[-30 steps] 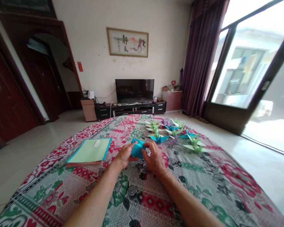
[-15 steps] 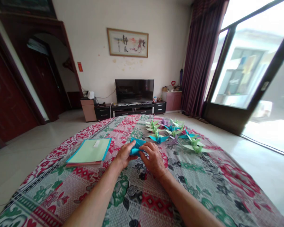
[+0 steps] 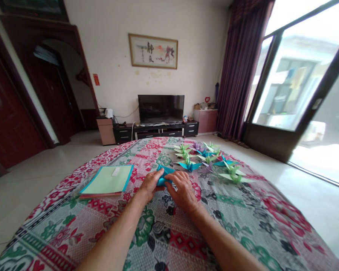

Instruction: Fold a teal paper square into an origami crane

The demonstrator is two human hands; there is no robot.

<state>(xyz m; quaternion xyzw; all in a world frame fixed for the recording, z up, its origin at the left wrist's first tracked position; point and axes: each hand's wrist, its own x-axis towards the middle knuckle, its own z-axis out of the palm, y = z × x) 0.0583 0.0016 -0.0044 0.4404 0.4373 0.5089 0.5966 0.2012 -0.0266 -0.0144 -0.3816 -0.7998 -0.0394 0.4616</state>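
Observation:
A partly folded sheet of blue origami paper (image 3: 164, 174) is held between my two hands, above the patterned tablecloth. My left hand (image 3: 151, 184) grips its left side, thumb on top and fingers underneath. On the right side, my right hand (image 3: 183, 188) pinches the near edge with thumb and fingertips; part of the paper is hidden behind those fingers. Just beyond my right hand stands a blue paper crane (image 3: 189, 165). To the left of my hands lies a stack of coloured paper (image 3: 106, 181), pale green on top with a blue sheet showing beneath.
Several green, blue and purple paper cranes, among them a green crane (image 3: 235, 175), stand at the right on the round table's floral tablecloth (image 3: 228, 226). A small white piece (image 3: 115, 171) lies on the paper stack. Past the table are a television (image 3: 161, 109) and low cabinets.
My right fingers have shifted slightly on the near edge of the blue paper, and less of its lower flap shows. Both hands keep hold of it.

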